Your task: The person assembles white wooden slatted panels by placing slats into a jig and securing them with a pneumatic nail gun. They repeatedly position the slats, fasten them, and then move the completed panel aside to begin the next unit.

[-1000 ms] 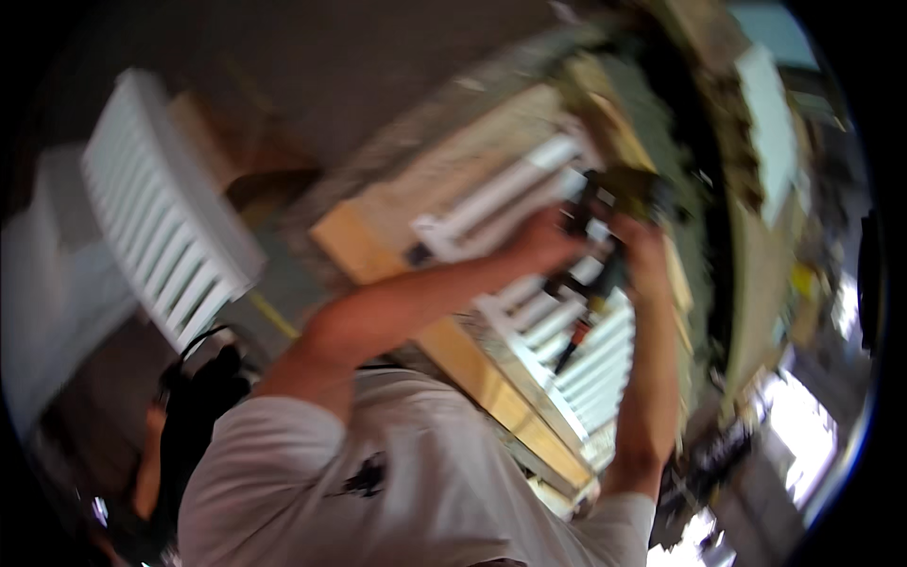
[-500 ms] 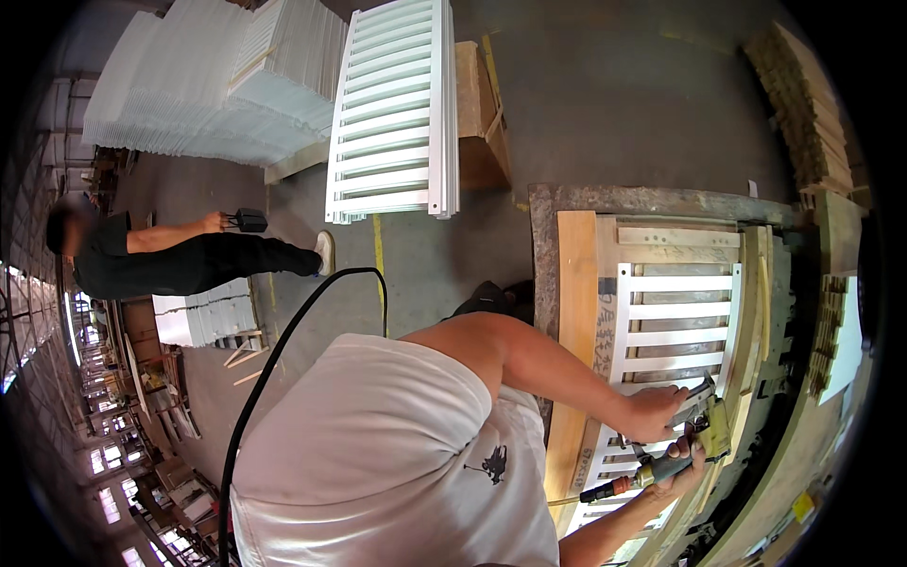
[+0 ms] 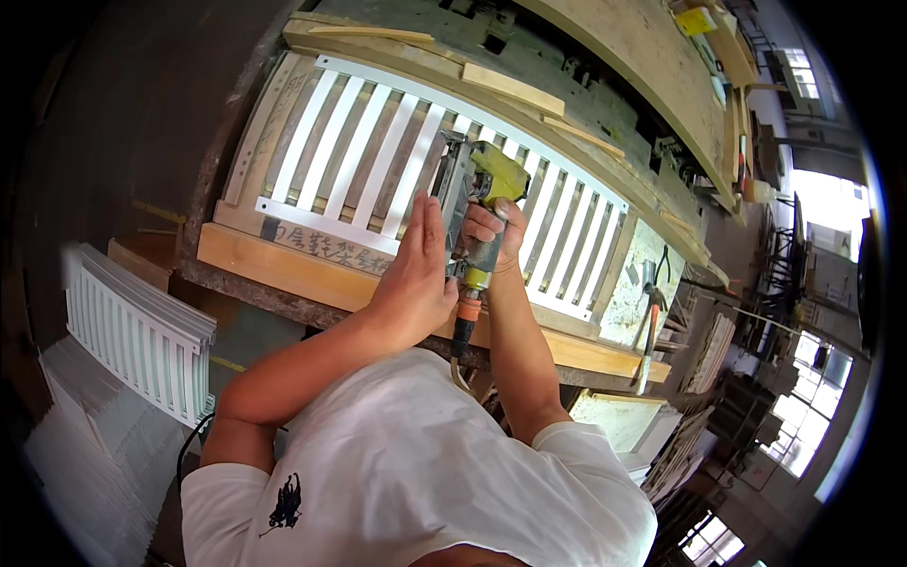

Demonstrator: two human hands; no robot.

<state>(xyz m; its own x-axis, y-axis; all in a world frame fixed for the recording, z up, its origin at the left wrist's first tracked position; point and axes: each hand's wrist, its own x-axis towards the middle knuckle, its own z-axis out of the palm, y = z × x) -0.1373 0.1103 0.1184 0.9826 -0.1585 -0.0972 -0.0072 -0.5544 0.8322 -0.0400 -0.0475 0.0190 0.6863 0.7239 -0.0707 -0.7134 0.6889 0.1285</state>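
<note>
- Your right hand (image 3: 495, 232): fingers wrapped round nail gun (image 3: 502, 174) handle.
- Your left hand (image 3: 416, 279): fingers straight, laid along gun's side.
- Gun over white slatted panel (image 3: 414, 171), panel flat on workbench (image 3: 250, 300).

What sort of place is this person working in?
Probably a woodworking workshop or small factory. The right hand holds a yellow-green power tool over a white slatted panel, similar panels are stacked at the left, and a hammer lies at the right.
</note>
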